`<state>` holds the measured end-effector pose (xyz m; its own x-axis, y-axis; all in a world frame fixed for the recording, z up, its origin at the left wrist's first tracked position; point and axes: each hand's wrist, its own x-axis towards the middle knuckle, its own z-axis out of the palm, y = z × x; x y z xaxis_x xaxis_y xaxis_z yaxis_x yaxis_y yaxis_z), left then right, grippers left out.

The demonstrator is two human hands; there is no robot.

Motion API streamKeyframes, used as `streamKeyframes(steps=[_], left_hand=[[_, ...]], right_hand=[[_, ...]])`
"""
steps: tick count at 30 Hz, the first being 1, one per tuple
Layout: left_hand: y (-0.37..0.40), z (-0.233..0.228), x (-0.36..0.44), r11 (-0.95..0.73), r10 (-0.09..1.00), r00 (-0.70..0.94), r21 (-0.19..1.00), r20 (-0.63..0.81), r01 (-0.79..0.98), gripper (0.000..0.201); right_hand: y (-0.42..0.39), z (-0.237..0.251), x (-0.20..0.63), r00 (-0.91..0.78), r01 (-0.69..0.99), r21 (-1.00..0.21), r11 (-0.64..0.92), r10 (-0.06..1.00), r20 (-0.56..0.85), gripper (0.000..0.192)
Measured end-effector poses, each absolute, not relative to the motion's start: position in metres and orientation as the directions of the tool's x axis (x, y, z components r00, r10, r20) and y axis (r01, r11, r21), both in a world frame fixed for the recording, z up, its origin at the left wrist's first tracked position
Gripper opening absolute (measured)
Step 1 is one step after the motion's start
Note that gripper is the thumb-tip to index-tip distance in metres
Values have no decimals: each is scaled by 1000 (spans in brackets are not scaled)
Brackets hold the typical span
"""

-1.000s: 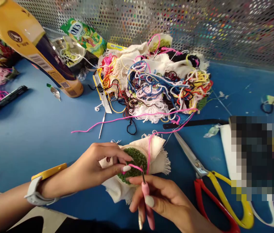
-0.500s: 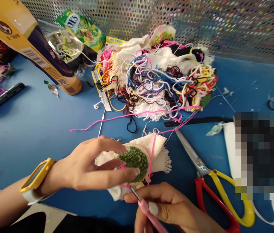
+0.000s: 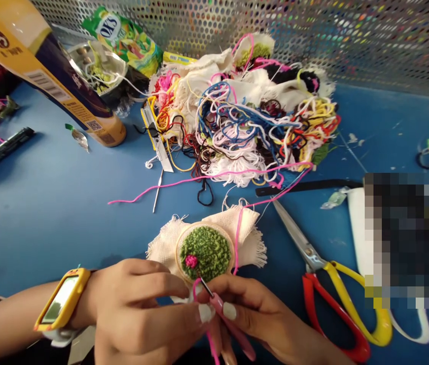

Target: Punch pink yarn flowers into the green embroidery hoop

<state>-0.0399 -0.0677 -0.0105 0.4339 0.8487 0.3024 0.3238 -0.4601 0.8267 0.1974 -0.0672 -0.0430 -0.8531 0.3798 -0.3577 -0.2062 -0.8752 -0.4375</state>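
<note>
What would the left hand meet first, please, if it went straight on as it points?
Most likely the pink-handled tool in the right hand, though depth is unclear and contact may already exist.

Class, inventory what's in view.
Hoop: 1, beige, centre
Stitching: 2 patches, green and pink, hooped
Cloth: several, cream, centre
Yarn: uncounted, mixed, mostly back
Tool: 1, pink, front
Scissors: 1, red and yellow, right
Cutter: 1, yellow, beside yarn
Rod: 1, silver, below cutter
Bottle: 1, mostly yellow, left
Bowl: 1, silver, left
Bag: 1, green, back
Marker: 1, black, left
Table: 1, blue, underneath
Mesh: 1, grey, back
Watch: 1, yellow, wrist
Left grip, right grip: 1 each, pale nails, front
</note>
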Motion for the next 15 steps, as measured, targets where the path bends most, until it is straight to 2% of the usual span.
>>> streamKeyframes(steps=[2,3,5,7,10,13,15], left_hand=[[-58,-1,-38,-680,670,600,687,438,257,14],[-54,4,-36,-729,609,658,639,442,245,15],[-48,12,-33,-764,559,686,611,465,208,24],[-44,15,-30,-689,593,674,711,440,142,23],[-42,12,-28,-473,690,628,881,359,17,11],[-44,7,-28,-304,800,547,953,248,12,11],[-47,4,-27,-158,867,483,987,121,37,10]], right_hand=[[-69,-44,196,-854,-208,-440,-874,382,-354,32],[-69,-44,196,-853,-208,-443,-872,384,-354,32],[-69,-43,196,-847,-205,-463,-863,393,-358,32],[-68,-40,195,-835,-190,-499,-845,406,-370,29],[-68,-35,195,-803,-179,-548,-817,443,-399,25],[-70,-35,194,-775,-211,-564,-798,488,-400,21],[-72,-38,193,-765,-231,-577,-784,512,-390,21]])
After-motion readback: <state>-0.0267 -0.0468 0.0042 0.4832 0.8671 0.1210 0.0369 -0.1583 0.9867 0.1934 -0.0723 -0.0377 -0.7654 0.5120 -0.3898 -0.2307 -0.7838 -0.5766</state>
